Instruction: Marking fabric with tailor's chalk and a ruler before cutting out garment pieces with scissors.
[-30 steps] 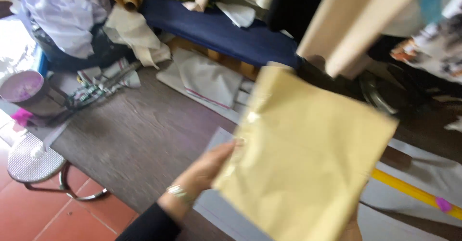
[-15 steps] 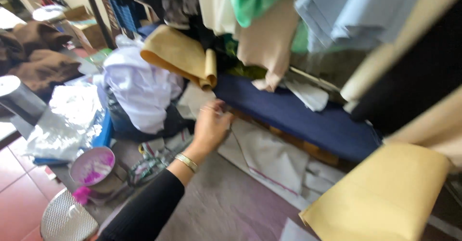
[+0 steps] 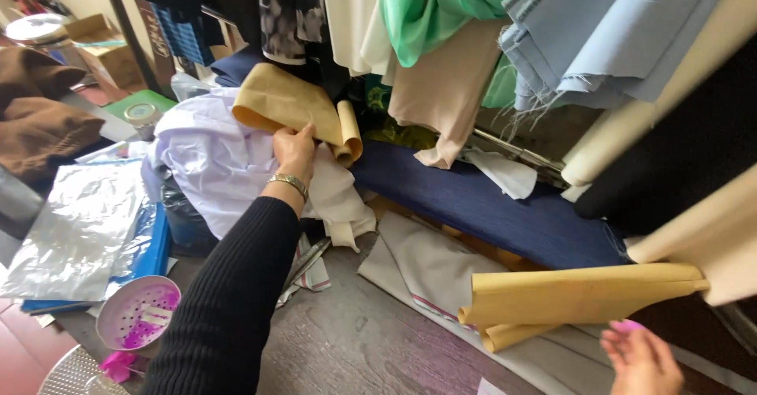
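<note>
Gripping tan paper roll (image 3: pixel 290 105): left hand (image 3: pixel 295 152). Right hand (image 3: pixel 643 359) open, below second tan sheet (image 3: pixel 579 294).

A tan curled paper sheet (image 3: pixel 288 103) lies far left atop white cloth, while a second tan sheet (image 3: pixel 579 296), loosely folded flat, lies near right.

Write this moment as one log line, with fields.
left hand: grips rolled tan paper | right hand: open, below folded tan paper | not touching
</note>
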